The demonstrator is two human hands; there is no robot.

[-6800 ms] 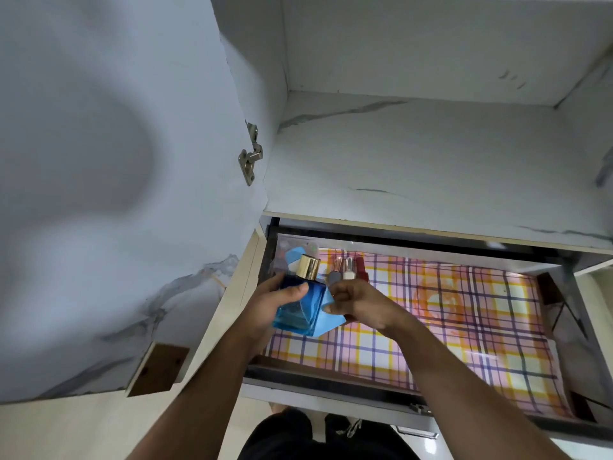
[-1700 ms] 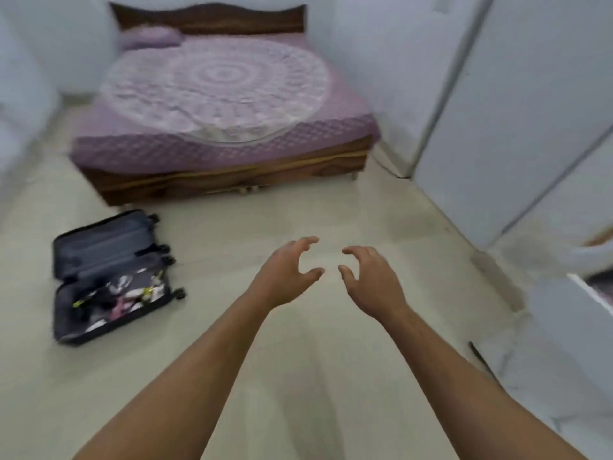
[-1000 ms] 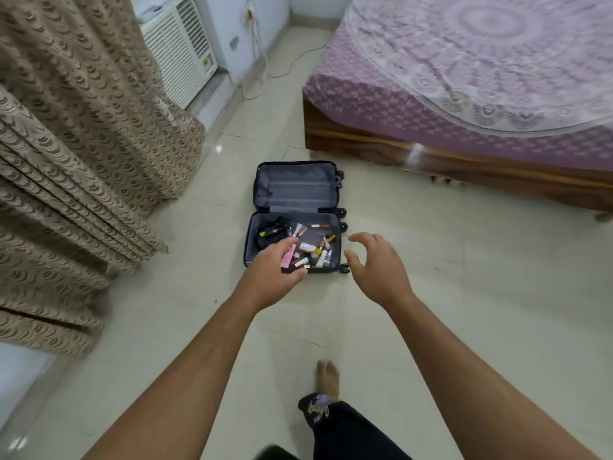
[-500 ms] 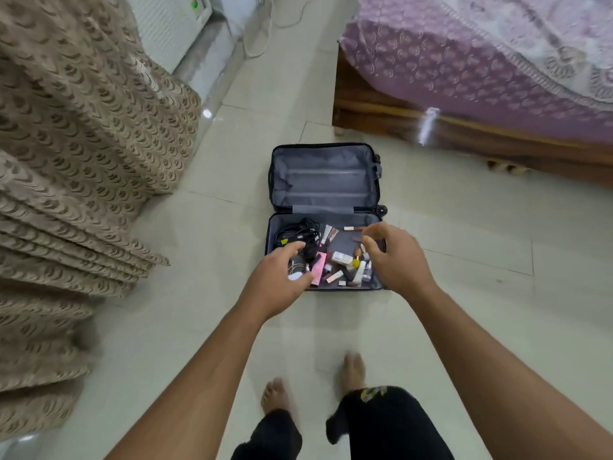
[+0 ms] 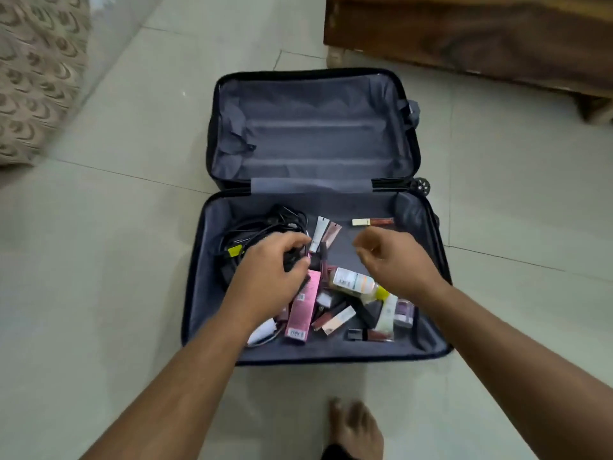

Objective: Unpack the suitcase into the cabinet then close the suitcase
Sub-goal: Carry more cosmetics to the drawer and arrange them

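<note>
Tiled floor [image 5: 99, 277], open suitcase [image 5: 212, 293], pink box [image 5: 303, 307] barcode, writing unreadable

Dark suitcase [image 5: 311, 134] open flat (near half cluttered, cosmetics apparently).

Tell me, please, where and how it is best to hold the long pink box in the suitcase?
Grip the pink box across its two long sides near its near, barcoded end, coming from above. It lies flat, lengthwise toward the person. Its far end sits under the left hand, and cosmetics crowd its right side, so the near end looks freest for the fingers.
</note>
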